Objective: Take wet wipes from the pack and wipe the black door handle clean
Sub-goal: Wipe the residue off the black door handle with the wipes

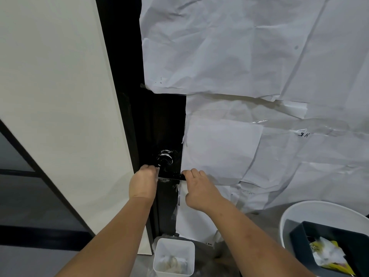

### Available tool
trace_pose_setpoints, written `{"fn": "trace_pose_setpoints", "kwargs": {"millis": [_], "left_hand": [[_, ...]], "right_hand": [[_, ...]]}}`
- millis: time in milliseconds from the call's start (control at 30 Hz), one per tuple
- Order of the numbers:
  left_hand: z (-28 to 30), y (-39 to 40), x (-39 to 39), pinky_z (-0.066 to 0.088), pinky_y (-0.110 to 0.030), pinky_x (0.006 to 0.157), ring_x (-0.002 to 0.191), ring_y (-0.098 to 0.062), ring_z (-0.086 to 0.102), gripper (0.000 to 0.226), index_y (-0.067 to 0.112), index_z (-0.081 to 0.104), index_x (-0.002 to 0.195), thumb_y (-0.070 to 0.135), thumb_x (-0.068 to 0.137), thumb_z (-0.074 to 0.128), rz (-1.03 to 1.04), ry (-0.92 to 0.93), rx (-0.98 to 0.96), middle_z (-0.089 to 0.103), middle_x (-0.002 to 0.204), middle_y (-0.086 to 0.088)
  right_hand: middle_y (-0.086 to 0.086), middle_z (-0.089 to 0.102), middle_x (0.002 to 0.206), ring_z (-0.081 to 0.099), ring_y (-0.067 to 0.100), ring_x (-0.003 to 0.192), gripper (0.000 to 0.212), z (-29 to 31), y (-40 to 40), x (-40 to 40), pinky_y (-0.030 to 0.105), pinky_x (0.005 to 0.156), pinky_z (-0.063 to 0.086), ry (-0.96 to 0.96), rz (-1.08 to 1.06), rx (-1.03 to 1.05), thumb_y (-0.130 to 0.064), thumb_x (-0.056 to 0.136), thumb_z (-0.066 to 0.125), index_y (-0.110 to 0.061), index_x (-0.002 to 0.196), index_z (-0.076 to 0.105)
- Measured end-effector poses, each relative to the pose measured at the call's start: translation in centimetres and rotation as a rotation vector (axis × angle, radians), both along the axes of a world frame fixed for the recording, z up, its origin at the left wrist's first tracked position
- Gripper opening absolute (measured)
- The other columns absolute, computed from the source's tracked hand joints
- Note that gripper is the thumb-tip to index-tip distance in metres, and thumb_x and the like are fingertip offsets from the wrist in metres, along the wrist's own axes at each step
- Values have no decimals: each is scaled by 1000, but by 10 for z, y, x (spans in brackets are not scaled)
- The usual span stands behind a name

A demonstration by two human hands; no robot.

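Note:
The black door handle (172,176) juts from a black door strip, and its round base (165,158) is smeared with white. My left hand (143,181) curls around the handle's neck at the left. At the handle's right end, my right hand (198,188) presses a white wet wipe (182,189) against it, with a strip of the wipe hanging below. The yellow and white wipes pack (327,256) lies in a dark box at the lower right.
Crumpled white paper (249,76) covers the door to the right of the handle. A white square bin (174,244) holding used wipes stands on the floor below. The dark box (299,234) sits inside a round white tub (287,218). A white wall panel (60,96) is on the left.

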State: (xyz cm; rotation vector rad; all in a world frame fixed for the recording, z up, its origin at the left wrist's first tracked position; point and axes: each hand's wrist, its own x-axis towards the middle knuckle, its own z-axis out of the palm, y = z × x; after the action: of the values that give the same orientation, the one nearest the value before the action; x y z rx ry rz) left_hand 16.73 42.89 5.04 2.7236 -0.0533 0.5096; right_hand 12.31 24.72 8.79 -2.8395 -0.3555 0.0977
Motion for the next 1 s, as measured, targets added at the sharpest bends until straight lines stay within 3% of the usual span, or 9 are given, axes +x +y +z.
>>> {"fn": "trace_pose_setpoints", "kwargs": {"millis": [100,233,300,433,600,733,900,1000], "left_hand": [[-8,5,-9,38,-28,48,52,-31,57,7,-1,67,78,-7,82,66,1,51,-117,61,66,-17],[-1,8,-20,51,-30,66,74,-24,63,20,13,71,107,7,96,55,49,55,-407,69,84,-7],[6,8,-24,48,-26,70,80,-20,62,22,17,70,110,10,98,53,56,59,-491,67,87,0],[21,10,-29,47,-26,77,90,-19,61,25,14,64,121,13,99,51,95,27,-579,67,99,-3],[42,8,-36,46,-19,86,95,-12,61,22,14,68,116,13,96,59,88,-46,-724,68,104,2],[52,9,-38,43,-11,89,99,-7,59,21,14,70,112,7,95,59,63,-132,-796,67,108,6],[55,14,-37,50,-19,89,97,-4,64,25,28,70,105,7,95,58,0,-100,-894,70,101,13],[55,18,-33,53,-23,87,94,-5,67,25,39,67,96,14,94,63,-71,-41,-897,72,95,15]], "right_hand": [[1,41,126,37,22,113,70,0,-1,0,39,91,46,13,0,8,-8,74,52,-18,140,31],[1,42,123,38,23,111,68,-3,1,1,40,89,47,8,-7,18,-9,73,51,-19,137,33],[1,42,122,38,22,109,66,-4,2,2,40,88,47,10,-12,23,-9,72,51,-19,135,34],[1,44,122,38,22,108,61,-5,2,3,42,89,47,16,-21,30,-11,75,49,-19,133,36],[0,50,122,42,22,112,36,0,5,6,43,93,42,7,-66,41,-25,91,41,-20,127,44],[3,57,117,50,24,106,30,4,5,9,35,81,40,-56,-69,26,-21,98,38,-17,124,52],[8,58,114,50,26,100,27,5,7,11,31,75,33,-66,-49,20,-18,99,38,-12,120,53],[7,58,117,50,26,103,29,5,7,12,33,80,37,-52,-72,-3,-20,98,38,-14,123,53]]}}
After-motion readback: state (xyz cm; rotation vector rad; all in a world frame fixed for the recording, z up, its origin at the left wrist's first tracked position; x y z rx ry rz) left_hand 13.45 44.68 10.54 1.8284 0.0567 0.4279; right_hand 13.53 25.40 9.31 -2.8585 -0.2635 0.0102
